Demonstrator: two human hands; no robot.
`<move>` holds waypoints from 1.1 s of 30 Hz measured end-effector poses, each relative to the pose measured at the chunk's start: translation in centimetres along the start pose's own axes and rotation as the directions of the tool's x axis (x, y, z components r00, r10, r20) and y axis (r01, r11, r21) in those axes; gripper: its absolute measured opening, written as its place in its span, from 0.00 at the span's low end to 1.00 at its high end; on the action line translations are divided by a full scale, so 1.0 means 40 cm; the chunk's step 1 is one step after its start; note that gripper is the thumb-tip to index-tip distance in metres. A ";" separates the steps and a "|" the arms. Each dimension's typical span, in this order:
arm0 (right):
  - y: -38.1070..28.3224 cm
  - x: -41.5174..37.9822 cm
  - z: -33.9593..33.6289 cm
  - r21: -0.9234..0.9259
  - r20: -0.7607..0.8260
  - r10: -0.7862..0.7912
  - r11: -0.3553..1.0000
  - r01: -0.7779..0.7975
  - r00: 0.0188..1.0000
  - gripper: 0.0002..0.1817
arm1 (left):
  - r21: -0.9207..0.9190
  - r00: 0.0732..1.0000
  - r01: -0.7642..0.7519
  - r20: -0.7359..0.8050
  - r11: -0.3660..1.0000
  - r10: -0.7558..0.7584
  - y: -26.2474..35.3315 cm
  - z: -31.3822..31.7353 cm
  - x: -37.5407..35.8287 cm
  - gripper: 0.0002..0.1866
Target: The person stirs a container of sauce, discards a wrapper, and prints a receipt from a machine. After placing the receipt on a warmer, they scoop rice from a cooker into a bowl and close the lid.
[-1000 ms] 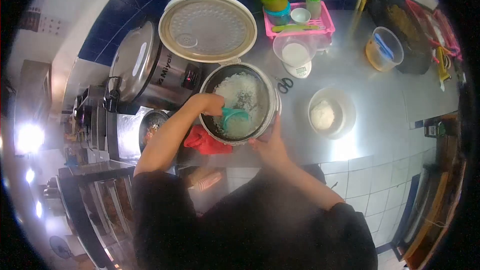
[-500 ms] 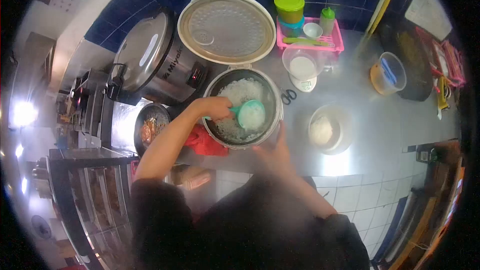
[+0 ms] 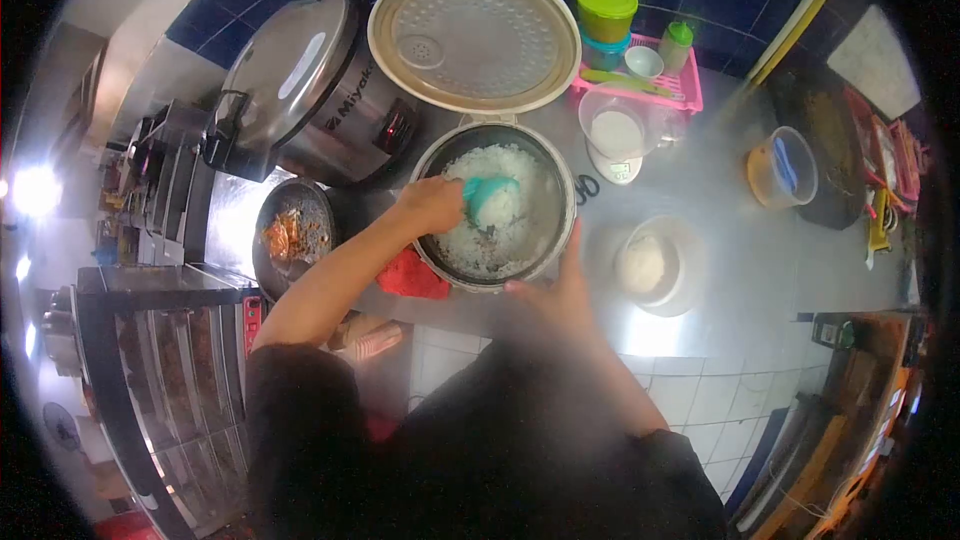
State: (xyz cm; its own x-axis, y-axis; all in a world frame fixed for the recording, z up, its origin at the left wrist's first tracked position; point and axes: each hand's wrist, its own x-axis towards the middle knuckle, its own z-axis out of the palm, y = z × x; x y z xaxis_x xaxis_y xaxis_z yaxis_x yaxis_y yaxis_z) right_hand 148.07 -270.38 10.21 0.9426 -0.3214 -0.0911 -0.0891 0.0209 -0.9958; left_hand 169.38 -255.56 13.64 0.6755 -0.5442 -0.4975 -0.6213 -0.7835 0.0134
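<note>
My left hand [image 3: 433,205] grips the handle of a teal scoop [image 3: 484,197] over the open rice cooker [image 3: 568,178]. White rice [image 3: 490,250] lies in the pot, and some rice fills or lies against the scoop's bowl, which is tilted. With thumb and index finger spread, my right hand [image 3: 558,298] rests against the cooker's outer rim at the lower right; its other fingers are hard to see in the haze. The cooker's lid [image 3: 475,35] stands raised behind the pot. A red cloth [image 3: 412,275] lies at the cooker's lower left.
Left are a large Miyako cooker [image 3: 345,135] and a pan with food [image 3: 318,230]. To the right stand a tub with white contents [image 3: 685,265], a bowl on a scale [image 3: 614,168], scissors [image 3: 586,188], a pink basket [image 3: 690,88] and a container with blue items [image 3: 768,180].
The scoop has moved deeper into the rice and turned, its bowl now tilted instead of facing up. My right hand stays by the rim. The whole view has shifted slightly.
</note>
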 end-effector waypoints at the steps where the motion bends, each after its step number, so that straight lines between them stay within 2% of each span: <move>1: 0.022 0.001 0.003 -0.004 -0.001 0.029 1.000 -0.029 1.000 0.71 | -0.034 1.000 -0.014 -0.009 0.999 0.014 -0.006 0.020 0.006 0.15; 3: 0.037 0.006 0.004 -0.010 0.002 0.057 0.998 -0.057 0.998 0.71 | -0.047 0.999 -0.044 0.003 0.998 0.045 0.044 0.019 -0.005 0.16; 5: 0.041 0.005 0.002 -0.071 -0.019 -0.055 0.996 0.054 0.998 0.71 | -0.061 0.996 -0.084 0.020 0.995 0.085 0.079 0.008 -0.007 0.16; 9: 0.048 0.018 -0.009 -0.043 0.016 0.003 0.999 -0.002 1.000 0.72 | -0.072 0.978 -0.189 0.074 0.979 0.194 0.071 0.043 0.002 0.16; 11: 0.028 0.022 -0.014 -0.120 0.017 -0.101 0.987 0.103 0.995 0.71 | -0.052 0.969 -0.218 0.107 0.975 0.223 0.064 0.045 -0.006 0.15; 12: 0.019 0.023 -0.017 -0.123 0.020 -0.105 0.987 0.106 0.994 0.71 | -0.078 0.957 -0.258 0.114 0.963 0.265 0.071 0.023 -0.028 0.15; 14: 0.008 0.020 -0.017 -0.070 0.045 -0.022 0.997 0.025 0.999 0.71 | -0.102 0.945 -0.294 0.119 0.950 0.305 0.052 0.023 -0.029 0.14; 16: 0.017 0.015 -0.017 -0.118 0.057 -0.011 0.993 0.018 0.998 0.71 | -0.205 0.875 -0.408 0.189 0.890 0.445 0.004 0.060 0.012 0.18; 18: 0.011 0.021 -0.020 -0.170 0.053 -0.014 0.985 0.023 0.998 0.70 | -0.219 0.877 -0.390 0.207 0.895 0.433 -0.010 0.027 0.008 0.19; 20: 0.000 0.022 -0.023 0.042 0.059 0.044 0.998 -0.046 0.997 0.71 | -0.230 0.873 -0.379 0.233 0.896 0.429 -0.018 0.011 0.023 0.20; 21: 0.008 0.025 -0.028 0.044 0.048 0.040 0.998 -0.042 0.998 0.71 | -0.244 0.951 -0.235 0.144 0.941 0.274 -0.027 0.019 0.040 0.19; 22: 0.026 0.027 -0.031 -0.084 0.039 -0.071 0.994 0.074 0.997 0.71 | -0.273 0.993 -0.083 0.059 0.958 0.103 -0.033 0.028 0.055 0.19; 23: 0.040 0.024 -0.032 -0.212 0.051 -0.176 0.960 0.183 0.983 0.71 | -0.275 0.992 -0.084 0.064 0.958 0.106 -0.033 0.030 0.072 0.19; 25: 0.046 0.027 -0.021 -0.174 0.032 -0.152 0.973 0.155 0.988 0.70 | -0.202 0.999 0.005 0.034 0.979 0.002 -0.022 0.026 0.110 0.15; 26: 0.044 0.036 -0.016 -0.130 0.007 -0.134 0.982 0.134 0.991 0.70 | -0.204 1.000 0.007 0.029 0.979 -0.001 -0.008 0.024 0.112 0.15; 28: 0.023 0.040 -0.013 -0.147 0.005 -0.143 0.979 0.142 0.990 0.69 | -0.136 0.991 -0.125 0.023 0.983 0.129 0.030 0.028 0.093 0.13; 30: 0.024 0.048 -0.012 -0.166 -0.005 -0.153 0.975 0.150 0.988 0.69 | -0.143 0.992 -0.118 0.029 0.983 0.123 0.075 0.005 0.065 0.13; 32: 0.029 0.051 -0.018 -0.061 -0.018 -0.137 0.989 0.136 0.990 0.68 | -0.159 0.992 -0.115 0.036 0.981 0.122 0.094 0.010 0.050 0.12; 33: 0.013 0.048 -0.027 -0.063 -0.017 -0.139 0.988 0.138 0.990 0.68 | -0.112 0.975 -0.175 0.116 0.978 0.188 0.092 0.016 0.048 0.14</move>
State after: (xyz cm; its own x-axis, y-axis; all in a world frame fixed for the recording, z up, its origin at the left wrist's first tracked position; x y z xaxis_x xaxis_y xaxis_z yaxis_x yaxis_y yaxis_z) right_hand 149.48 -272.03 9.52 0.9401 -0.3373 0.0483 0.0215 -0.0829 -0.9963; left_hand 168.15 -259.32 12.18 0.4960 -0.6433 -0.5832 -0.6814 -0.7047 0.1978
